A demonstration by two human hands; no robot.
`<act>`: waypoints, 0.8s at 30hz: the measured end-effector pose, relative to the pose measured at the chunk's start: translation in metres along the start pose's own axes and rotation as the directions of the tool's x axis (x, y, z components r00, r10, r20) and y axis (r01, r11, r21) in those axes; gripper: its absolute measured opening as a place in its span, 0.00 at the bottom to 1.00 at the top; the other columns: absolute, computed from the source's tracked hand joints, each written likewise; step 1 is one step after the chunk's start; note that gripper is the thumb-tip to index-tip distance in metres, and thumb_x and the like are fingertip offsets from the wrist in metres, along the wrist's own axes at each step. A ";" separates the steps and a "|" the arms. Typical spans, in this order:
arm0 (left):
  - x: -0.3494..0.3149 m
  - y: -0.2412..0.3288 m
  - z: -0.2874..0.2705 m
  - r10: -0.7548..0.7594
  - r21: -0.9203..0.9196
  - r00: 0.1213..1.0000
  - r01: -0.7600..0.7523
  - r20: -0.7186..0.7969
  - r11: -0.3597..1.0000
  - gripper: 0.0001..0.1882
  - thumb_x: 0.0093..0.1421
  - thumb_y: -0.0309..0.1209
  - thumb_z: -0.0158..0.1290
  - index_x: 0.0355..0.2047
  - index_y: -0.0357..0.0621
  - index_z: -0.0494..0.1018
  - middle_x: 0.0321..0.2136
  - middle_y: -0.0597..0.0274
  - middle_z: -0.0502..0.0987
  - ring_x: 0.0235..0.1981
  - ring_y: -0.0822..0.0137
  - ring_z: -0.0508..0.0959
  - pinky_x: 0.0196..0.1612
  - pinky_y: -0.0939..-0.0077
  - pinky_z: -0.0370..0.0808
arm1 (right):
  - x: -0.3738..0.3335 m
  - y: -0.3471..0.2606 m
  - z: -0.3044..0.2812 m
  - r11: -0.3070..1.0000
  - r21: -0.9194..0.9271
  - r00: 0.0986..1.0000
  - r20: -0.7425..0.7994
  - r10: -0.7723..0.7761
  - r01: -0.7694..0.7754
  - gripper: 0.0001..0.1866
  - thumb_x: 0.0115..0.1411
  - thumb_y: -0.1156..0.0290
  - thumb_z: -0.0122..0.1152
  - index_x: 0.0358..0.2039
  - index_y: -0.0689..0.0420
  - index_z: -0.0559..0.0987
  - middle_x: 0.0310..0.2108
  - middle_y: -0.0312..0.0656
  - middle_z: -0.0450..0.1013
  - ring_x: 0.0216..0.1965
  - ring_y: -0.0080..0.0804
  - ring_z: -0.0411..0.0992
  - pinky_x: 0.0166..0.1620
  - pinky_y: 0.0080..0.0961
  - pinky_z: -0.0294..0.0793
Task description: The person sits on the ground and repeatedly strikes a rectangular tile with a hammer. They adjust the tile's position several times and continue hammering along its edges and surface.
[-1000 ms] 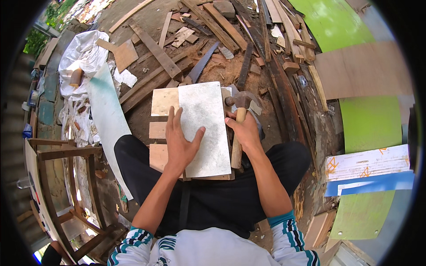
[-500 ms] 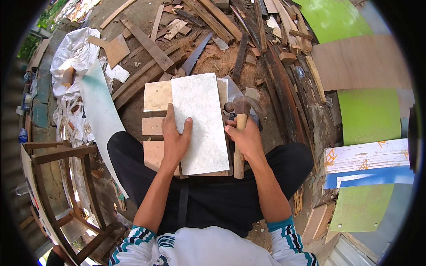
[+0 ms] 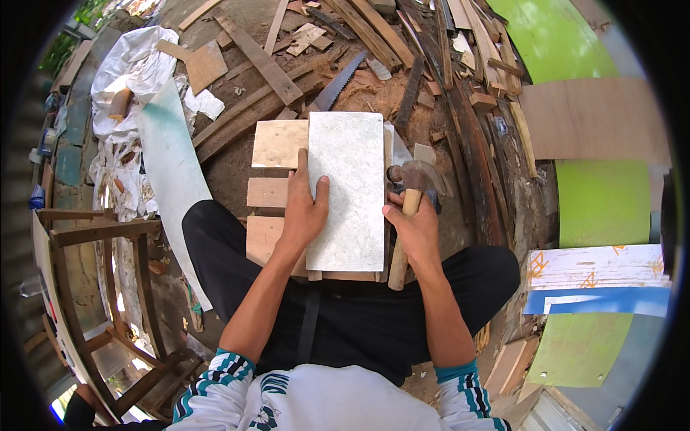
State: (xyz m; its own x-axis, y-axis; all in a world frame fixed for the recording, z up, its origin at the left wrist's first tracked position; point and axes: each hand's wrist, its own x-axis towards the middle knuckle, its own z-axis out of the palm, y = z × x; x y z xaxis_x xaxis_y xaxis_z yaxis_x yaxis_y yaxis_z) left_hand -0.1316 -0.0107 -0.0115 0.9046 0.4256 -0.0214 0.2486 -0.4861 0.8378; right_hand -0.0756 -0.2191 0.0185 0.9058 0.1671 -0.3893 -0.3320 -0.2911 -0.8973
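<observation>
My left hand (image 3: pixel 305 214), thumb parted from fingers, rests on the white rectangular panel (image 3: pixel 350 194), set toward the right edge of pale wooden slats (image 3: pixel 267 192); my right hand (image 3: pixel 418 230) grips a brown-headed, wooden-handled claw hammer (image 3: pixel 412 202); positioning, I judge; next move calls for steady alignment.

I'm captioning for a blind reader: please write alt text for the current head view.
A person's left hand rests at the left edge of a white rectangular board over pale wooden slats, while the right hand grips a wooden-handled claw hammer beside the board's right edge. Beyond lie a grey-bladed handsaw and brown timber strips.
</observation>
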 end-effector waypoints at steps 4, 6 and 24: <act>0.003 0.001 0.003 0.085 0.015 0.996 -0.085 -0.009 0.996 0.35 0.73 0.32 0.45 0.72 0.25 0.47 0.67 0.30 0.60 0.70 0.40 0.60 0.75 0.46 0.43 | 0.004 0.001 0.003 0.997 0.071 1.000 -0.006 -0.018 0.018 0.18 0.59 0.84 0.65 0.49 0.68 0.71 0.50 0.54 0.77 0.49 0.35 0.78 0.53 0.27 0.78; 0.005 0.000 0.002 0.075 -0.005 0.997 -0.075 -0.005 0.997 0.35 0.73 0.31 0.46 0.72 0.25 0.46 0.67 0.30 0.60 0.70 0.39 0.59 0.75 0.45 0.42 | 0.006 0.000 0.005 0.998 0.055 0.999 -0.004 -0.032 0.032 0.18 0.59 0.85 0.64 0.49 0.68 0.70 0.51 0.54 0.77 0.49 0.35 0.78 0.53 0.28 0.78; 0.118 -0.018 0.005 0.184 0.071 0.982 -0.181 -0.036 0.981 0.28 0.69 0.42 0.50 0.63 0.37 0.63 0.58 0.46 0.72 0.64 0.48 0.68 0.71 0.55 0.53 | 0.025 -0.001 0.000 0.996 0.062 0.996 0.056 -0.068 0.065 0.20 0.59 0.82 0.66 0.51 0.69 0.71 0.53 0.54 0.76 0.52 0.34 0.77 0.55 0.29 0.77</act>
State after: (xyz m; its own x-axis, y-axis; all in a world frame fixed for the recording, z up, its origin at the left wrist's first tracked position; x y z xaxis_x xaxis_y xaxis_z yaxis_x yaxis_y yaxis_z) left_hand -0.0274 0.0450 -0.0320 0.9217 0.3566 0.1528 0.1047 -0.6078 0.7872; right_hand -0.0529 -0.2147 0.0100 0.9102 0.2389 -0.3383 -0.2883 -0.2208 -0.9317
